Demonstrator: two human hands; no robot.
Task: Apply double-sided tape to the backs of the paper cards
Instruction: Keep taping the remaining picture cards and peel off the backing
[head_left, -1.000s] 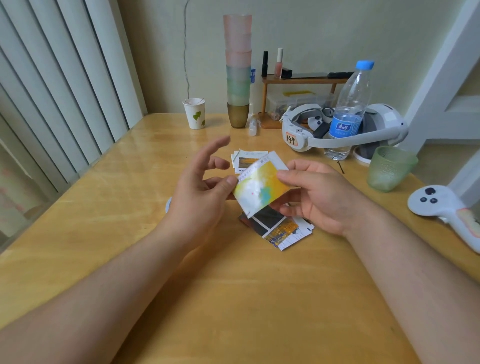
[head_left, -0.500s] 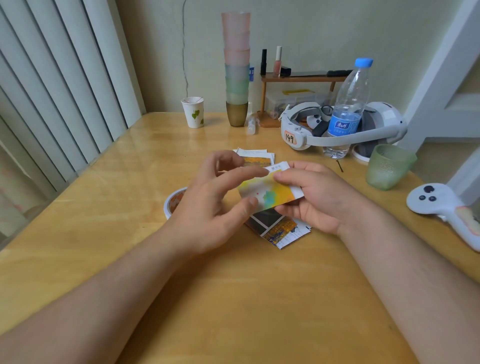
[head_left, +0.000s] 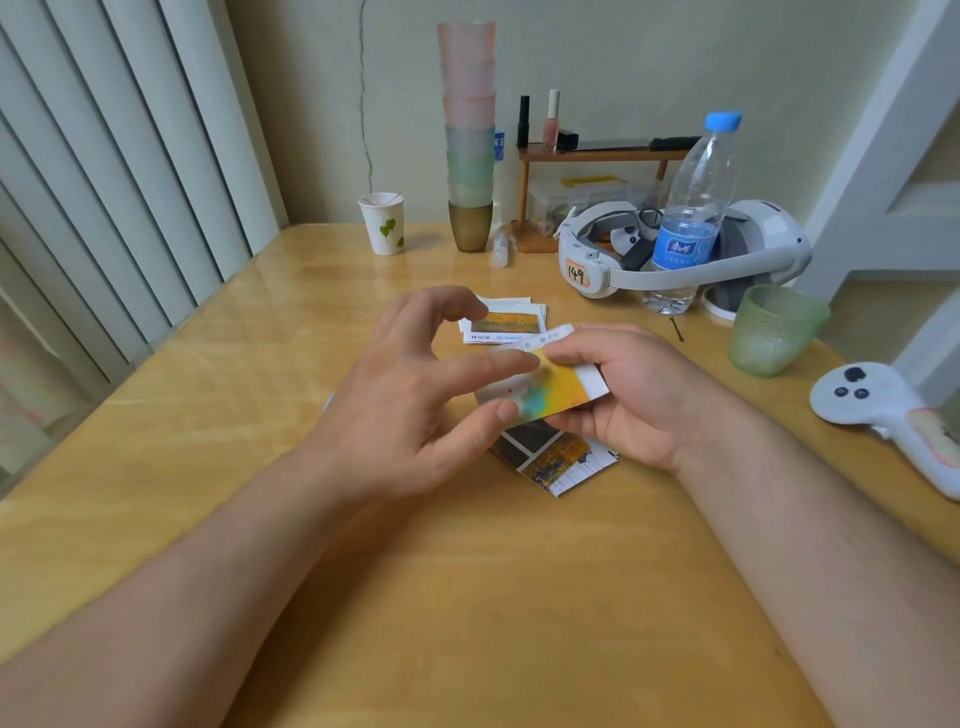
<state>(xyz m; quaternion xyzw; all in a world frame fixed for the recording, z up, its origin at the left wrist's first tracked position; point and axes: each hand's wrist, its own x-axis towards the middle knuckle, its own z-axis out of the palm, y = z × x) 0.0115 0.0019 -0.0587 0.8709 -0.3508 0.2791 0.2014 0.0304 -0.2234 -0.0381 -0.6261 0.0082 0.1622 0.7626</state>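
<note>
Home rm, nail polish (head_left: 551, 118), stacked cups (head_left: 469, 130)

soft even daylight | table (head_left: 218, 415) glare | edges bowed | slight motion blur
</note>
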